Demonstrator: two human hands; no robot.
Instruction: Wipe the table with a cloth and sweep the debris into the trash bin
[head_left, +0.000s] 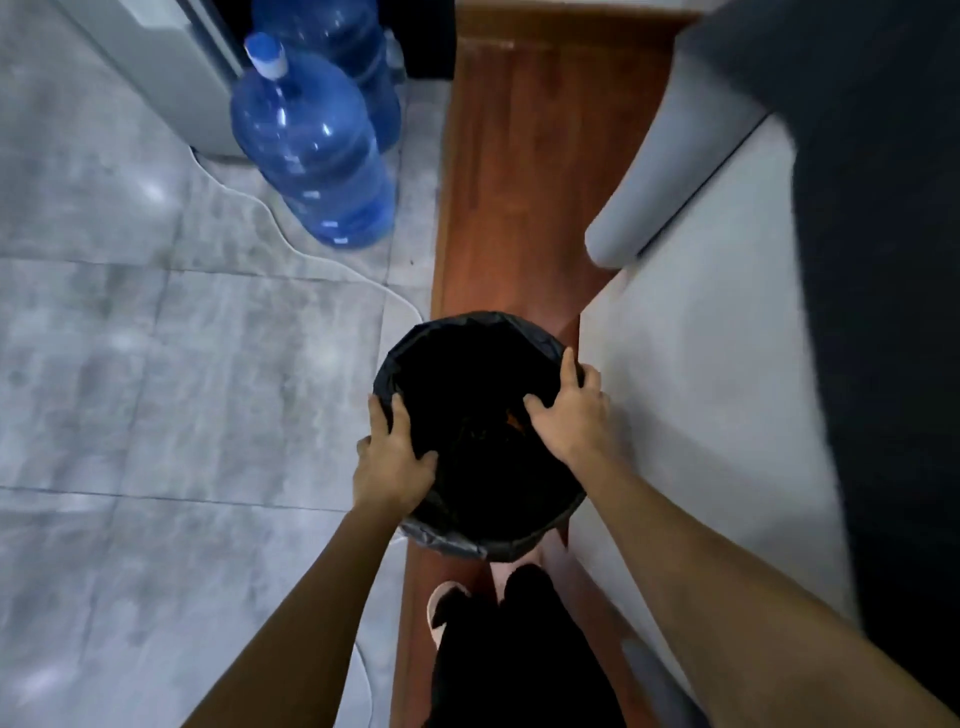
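Trash bin (480, 431) first: it stands on the reddish wooden strip of floor (524, 171), lined with a black bag (452, 538) whose edge folds over the rim, and everything else we place by it. Our left hand (392, 457) sits on the bin's near-left rim, its fingers (397, 415) curled over the bag's edge and grasping it; our right hand (569, 410) takes the right rim the same way, thumb reaching inside, fingers wrapped outside. We judge that we hold it at two opposite points so the bin can be lifted or shifted level without the liner slipping in. A small orange scrap shows inside the bin, near the right thumb. Just right of the bin lies a pale grey surface (691, 374); whether it is the desk we cannot tell. Well beyond the bin to the left stand two blue water bottles (311, 150) on grey tiles (104, 338). Just behind the bin are our feet (447, 603). No cloth is in sight, so wiping looks not yet begun or already finished.
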